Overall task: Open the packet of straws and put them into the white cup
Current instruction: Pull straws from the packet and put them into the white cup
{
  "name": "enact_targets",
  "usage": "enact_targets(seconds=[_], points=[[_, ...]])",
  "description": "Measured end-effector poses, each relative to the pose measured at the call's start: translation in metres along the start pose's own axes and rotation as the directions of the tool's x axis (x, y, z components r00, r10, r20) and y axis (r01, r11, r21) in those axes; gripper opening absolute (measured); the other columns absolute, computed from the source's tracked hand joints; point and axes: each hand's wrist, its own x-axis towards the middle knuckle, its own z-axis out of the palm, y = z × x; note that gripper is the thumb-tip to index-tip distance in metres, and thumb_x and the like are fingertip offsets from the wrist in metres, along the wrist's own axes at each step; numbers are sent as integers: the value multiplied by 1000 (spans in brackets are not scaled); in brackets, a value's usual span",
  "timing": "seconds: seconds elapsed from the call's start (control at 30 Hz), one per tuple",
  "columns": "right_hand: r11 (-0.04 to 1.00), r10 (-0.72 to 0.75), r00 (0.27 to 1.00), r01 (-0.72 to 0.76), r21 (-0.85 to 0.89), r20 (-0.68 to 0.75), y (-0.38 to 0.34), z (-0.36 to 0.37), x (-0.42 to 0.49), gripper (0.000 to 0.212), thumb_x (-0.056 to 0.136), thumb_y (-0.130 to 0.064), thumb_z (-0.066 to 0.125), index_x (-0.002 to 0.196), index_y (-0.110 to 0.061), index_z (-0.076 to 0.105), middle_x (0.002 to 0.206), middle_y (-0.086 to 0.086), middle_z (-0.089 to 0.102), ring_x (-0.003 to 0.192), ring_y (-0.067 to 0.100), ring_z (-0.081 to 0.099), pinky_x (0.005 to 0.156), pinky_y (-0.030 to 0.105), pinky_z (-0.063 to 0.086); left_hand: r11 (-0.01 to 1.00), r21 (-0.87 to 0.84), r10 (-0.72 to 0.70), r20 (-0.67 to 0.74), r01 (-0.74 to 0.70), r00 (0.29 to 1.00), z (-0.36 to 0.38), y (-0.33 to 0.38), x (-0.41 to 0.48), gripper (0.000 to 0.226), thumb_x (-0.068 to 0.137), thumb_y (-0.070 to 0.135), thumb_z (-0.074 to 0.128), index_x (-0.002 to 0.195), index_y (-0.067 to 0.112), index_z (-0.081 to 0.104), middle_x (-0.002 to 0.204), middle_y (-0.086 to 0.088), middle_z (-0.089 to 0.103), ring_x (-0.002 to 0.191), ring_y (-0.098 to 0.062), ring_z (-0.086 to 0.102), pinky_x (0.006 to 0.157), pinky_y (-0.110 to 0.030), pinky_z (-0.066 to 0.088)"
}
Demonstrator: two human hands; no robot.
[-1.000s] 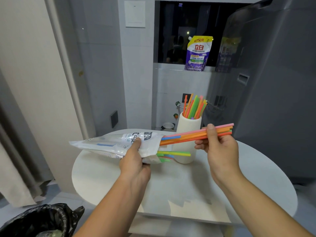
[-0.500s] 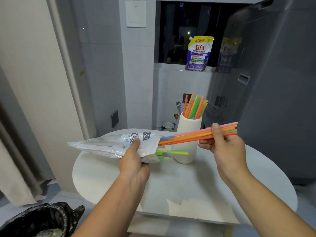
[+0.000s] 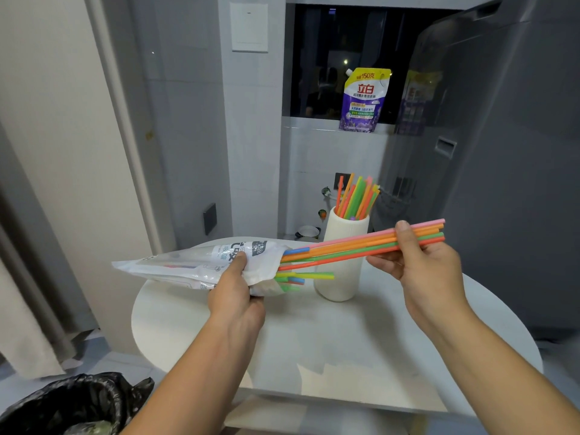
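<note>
My left hand (image 3: 233, 296) grips the clear and white straw packet (image 3: 194, 265), held level above the round white table (image 3: 314, 340) with its open mouth facing right. My right hand (image 3: 420, 265) pinches a bundle of coloured straws (image 3: 354, 244) by their right ends; their left ends are still just inside the packet mouth. A few shorter straw ends (image 3: 306, 276) poke out of the packet below the bundle. Behind the bundle stands the tall white cup (image 3: 340, 277), holding several orange, green and pink straws (image 3: 356, 197) upright.
A black bin bag (image 3: 72, 403) sits at the lower left beside the table. A purple detergent pouch (image 3: 364, 100) stands on the window ledge behind. A large grey appliance (image 3: 502, 152) fills the right side, close to the table.
My right hand has drawn the straw bundle further to the right out of the packet. The left hand and packet have stayed nearly still.
</note>
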Motion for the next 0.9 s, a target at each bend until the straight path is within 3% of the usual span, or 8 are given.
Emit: enact_targets(seconds=[0.17,0.37,0.53,0.63,0.73,0.9], points=[[999,-21,1000,21,28,-4,-11,-5,4,33,101,-23,56,80,-1,68,62,3,73,65,18,75,64,25,62,1000,-5,2,-3,-2,1000,-1,4,3,43,96,13,71,138,10,62,126,-6,75,111,-23,75,83,-38,63],[997,-81,995,82,12,-62,-26,-21,14,30,100,-25,58,80,-4,67,61,0,72,64,19,75,65,26,62,999,-40,-6,-12,6,1000,0,7,5,44,96,13,71,139,12,62,125,-4,76,94,-19,76,56,-32,65],[993,-116,986,116,-3,-119,-32,-32,18,29,100,-25,59,79,-6,65,66,4,69,63,16,74,66,27,62,999,-39,0,-19,0,1000,2,6,1,44,97,12,70,141,12,60,129,-4,74,85,-16,74,47,-27,60],[989,-145,978,148,5,-151,-39,-37,22,28,100,-24,59,80,-5,63,77,10,63,63,14,72,62,23,61,999,-40,4,-7,-5,1000,2,6,2,45,97,12,71,140,12,61,127,-4,75,88,-17,75,56,-31,64],[982,-184,967,187,3,-176,-46,-40,25,27,100,-25,60,80,-7,64,77,8,63,67,14,72,64,24,61,1000,-29,5,3,-4,1000,2,4,0,44,97,12,71,140,12,61,127,-4,75,92,-18,75,82,-38,64],[953,-303,927,295,-70,-221,-69,-38,33,26,99,-27,60,77,-15,63,77,3,67,69,15,75,65,23,61,1000,-21,1,11,-1,1000,3,2,-3,43,97,12,70,139,11,60,128,-4,74,89,-17,74,79,-37,64]])
